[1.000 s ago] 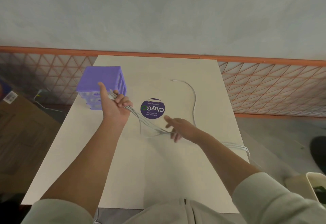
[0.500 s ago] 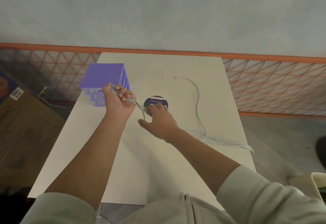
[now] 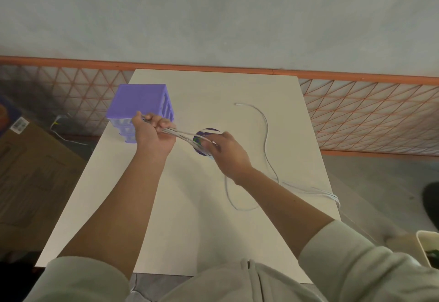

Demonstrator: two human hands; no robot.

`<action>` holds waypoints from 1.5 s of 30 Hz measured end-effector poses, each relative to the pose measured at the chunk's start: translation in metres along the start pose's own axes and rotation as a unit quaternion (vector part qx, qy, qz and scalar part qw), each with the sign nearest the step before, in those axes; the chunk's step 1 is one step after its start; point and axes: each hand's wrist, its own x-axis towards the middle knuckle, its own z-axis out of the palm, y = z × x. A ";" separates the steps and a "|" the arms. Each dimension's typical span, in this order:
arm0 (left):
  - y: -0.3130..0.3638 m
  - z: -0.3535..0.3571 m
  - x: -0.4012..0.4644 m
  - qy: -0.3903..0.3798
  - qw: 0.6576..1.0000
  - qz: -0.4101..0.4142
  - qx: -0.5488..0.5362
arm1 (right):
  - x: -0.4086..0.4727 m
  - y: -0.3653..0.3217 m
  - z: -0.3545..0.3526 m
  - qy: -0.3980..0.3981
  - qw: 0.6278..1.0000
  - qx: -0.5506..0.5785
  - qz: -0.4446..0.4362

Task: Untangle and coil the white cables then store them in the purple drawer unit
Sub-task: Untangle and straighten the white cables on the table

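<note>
The left hand (image 3: 152,135) gripped a bundle of white cables (image 3: 183,134) just in front of the purple drawer unit (image 3: 140,100) at the table's (image 3: 180,218) left edge. The right hand (image 3: 225,153) held the same strands over a round purple sticker (image 3: 200,139). Loose cable ran across the table and trailed off its right edge.

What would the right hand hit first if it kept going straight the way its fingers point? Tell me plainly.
The right hand points up-left along the white cables it grips, so it would likely meet the left hand first, with the purple drawer unit just behind. Depth is uncertain in this single view.
</note>
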 end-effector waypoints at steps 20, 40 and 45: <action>0.012 -0.019 0.009 0.041 0.997 0.022 -0.069 | -0.015 0.073 -0.006 -0.102 0.966 -0.238 0.011; 0.030 -0.041 0.015 0.072 0.994 0.061 -0.048 | -0.029 0.082 -0.030 -0.027 0.952 -0.215 0.219; 0.027 -0.056 0.016 0.089 0.994 0.065 -0.022 | -0.030 0.104 -0.046 -0.017 0.938 -0.210 0.275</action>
